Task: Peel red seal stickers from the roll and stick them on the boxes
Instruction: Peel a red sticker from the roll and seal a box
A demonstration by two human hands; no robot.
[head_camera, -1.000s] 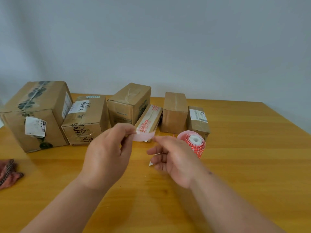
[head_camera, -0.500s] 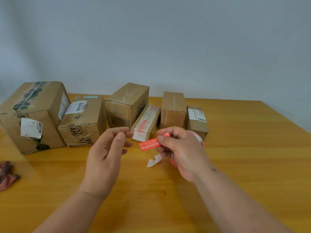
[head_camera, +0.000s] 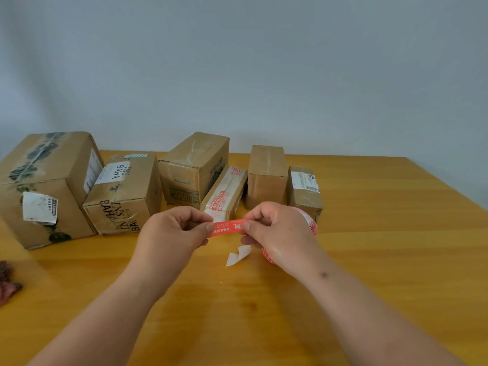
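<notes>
Above the middle of the wooden worktop (head_camera: 369, 260), both hands hold one red seal sticker (head_camera: 227, 227) stretched level between them. The left hand (head_camera: 174, 233) pinches the sticker's left end between thumb and forefinger, a narrow grip closed on the strip. The right hand (head_camera: 277, 233) pinches the right end in the same way, its other fingers curled under. The sticker's printed face is towards the camera.

The sticker roll (head_camera: 310, 223) is mostly hidden behind the right hand; only its red-and-white rim shows past the knuckles and below the wrist, and whether that hand also holds it cannot be told. A white strip of backing paper (head_camera: 237, 256) hangs just under the right hand's fingers, near the worktop's surface.

Six cardboard boxes stand in a row along the far edge. From the far left corner: a large box (head_camera: 47, 186), a box marked BAHA (head_camera: 124, 194), a taller box (head_camera: 192, 170), a slim box with red print (head_camera: 224, 196) just behind the held sticker, a plain box (head_camera: 266, 178), and a small box with a white label (head_camera: 303, 191). A reddish cloth (head_camera: 8, 283) lies at the left edge.
</notes>
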